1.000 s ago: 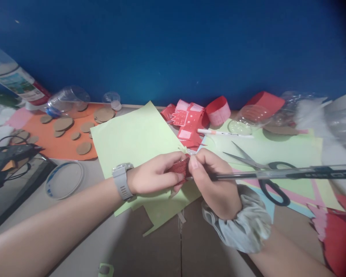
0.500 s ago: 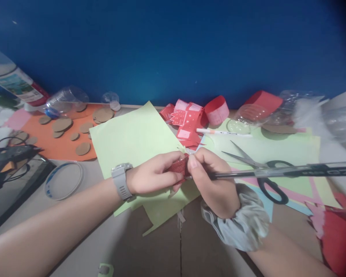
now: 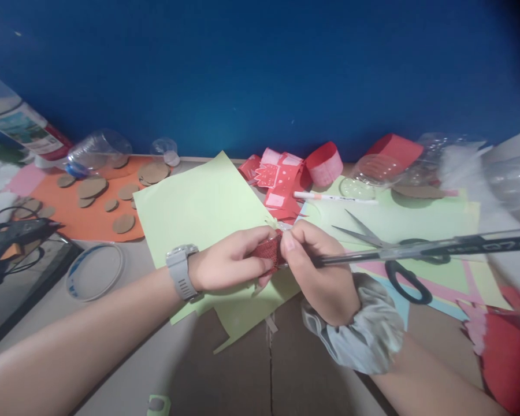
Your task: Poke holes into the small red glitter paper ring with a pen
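My left hand (image 3: 229, 263), a grey watch (image 3: 182, 271) on its wrist, is closed on a small red piece with a mesh-like texture (image 3: 266, 251). My right hand (image 3: 316, 271), with a grey-green scrunchie (image 3: 364, 332) at the wrist, grips a black pen (image 3: 416, 248) whose shaft sticks out to the right. The right thumb lies against the right end of the red piece, and the fingers there hide the pen's tip. Below both hands lies a pale green sheet of paper (image 3: 199, 199).
Open scissors (image 3: 409, 280) lie on coloured paper at right. Behind are red paper shapes (image 3: 283, 179), a white marker (image 3: 329, 197) and clear plastic pieces (image 3: 379, 170). At left are cardboard discs (image 3: 92, 187) on orange paper (image 3: 80, 216), a tape roll (image 3: 71, 277) and a black glue gun (image 3: 19, 231).
The pen's far end has tilted upward slightly in my right hand. My left hand keeps its hold on the red piece, and the view has shifted a little.
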{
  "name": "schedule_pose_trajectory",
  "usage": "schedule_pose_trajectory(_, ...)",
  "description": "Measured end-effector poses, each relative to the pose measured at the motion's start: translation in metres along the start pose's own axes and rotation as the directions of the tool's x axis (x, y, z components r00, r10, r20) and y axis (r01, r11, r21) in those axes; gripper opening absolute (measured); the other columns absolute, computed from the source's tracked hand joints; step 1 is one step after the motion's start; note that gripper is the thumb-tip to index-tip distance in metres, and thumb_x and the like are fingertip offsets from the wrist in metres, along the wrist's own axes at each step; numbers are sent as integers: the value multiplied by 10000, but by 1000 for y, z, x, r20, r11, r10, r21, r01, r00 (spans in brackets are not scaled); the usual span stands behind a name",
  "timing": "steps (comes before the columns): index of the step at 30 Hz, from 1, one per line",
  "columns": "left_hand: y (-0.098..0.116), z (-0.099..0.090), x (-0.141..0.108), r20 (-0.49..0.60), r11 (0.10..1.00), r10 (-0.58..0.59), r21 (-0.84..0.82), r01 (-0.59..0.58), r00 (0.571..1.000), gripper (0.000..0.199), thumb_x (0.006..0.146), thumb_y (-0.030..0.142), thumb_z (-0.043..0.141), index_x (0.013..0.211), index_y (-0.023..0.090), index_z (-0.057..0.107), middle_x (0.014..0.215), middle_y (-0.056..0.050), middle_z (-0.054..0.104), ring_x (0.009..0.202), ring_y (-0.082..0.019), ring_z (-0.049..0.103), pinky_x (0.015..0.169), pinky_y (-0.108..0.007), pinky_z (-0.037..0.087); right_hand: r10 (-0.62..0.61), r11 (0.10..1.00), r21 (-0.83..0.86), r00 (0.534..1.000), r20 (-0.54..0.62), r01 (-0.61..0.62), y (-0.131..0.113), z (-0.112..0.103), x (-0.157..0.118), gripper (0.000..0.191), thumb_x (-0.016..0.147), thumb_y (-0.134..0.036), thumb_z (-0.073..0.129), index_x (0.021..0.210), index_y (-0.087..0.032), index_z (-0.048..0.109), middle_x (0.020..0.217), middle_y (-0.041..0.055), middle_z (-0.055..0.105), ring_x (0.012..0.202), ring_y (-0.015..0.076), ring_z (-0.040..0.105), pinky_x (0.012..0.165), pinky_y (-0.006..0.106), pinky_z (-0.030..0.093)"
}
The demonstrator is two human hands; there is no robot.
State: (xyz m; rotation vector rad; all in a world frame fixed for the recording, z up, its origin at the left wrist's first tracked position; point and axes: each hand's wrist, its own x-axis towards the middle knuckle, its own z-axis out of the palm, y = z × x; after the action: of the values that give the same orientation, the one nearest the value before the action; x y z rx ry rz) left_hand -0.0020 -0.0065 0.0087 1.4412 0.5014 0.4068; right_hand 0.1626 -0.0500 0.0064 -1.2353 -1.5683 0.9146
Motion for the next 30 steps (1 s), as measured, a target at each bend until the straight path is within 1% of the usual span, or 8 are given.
schedule_pose_trajectory(6,0,0,0,16,1000,-11,-12,12,1000,51,860,120,439,900,152,432,660,6,540,579,-102,516,583,-232,435,20,1000,-1,1000,0,-20,-1,0,0,300,910,-252,432,624,-200,359,562,-53,323,517,87,322,484,229,285)
schedule_pose_trajectory(13,0,0,0,8,1000,19,-11,-19,1000,47,852,121,450,888,150,446,658,8,538,589,-105,510,591,-232,433,11,1000,5,1000,-13,-11,-1,0,0,306,915,-257,433,623,-200,360,566,-53,324,525,88,322,488,232,282)
schedule_pose_trajectory(18,1,0,0,11,1000,1,-1,-1,1000,61,842,116,452,889,154,448,654,14,543,582,-109,518,587,-230,435,6,1000,6,1000,8,-6,0,0,0,298,909,-237,432,621,-200,366,562,-52,321,518,88,320,485,237,276)
schedule_pose_trajectory(25,-1,0,0,16,1000,21,-9,-21,1000,43,858,136,452,897,154,444,665,11,537,589,-108,513,590,-228,434,10,1000,-8,1000,-3,-10,-1,0,0,306,909,-268,440,619,-200,366,563,-49,329,523,91,323,486,238,280)
schedule_pose_trajectory(30,0,0,0,19,1000,14,-7,-14,1000,35,866,136,441,894,156,439,666,13,535,596,-109,515,600,-233,435,-6,1000,-2,1000,-24,6,-2,1,-1,300,903,-247,435,613,-201,373,554,-48,326,508,89,328,478,236,287)
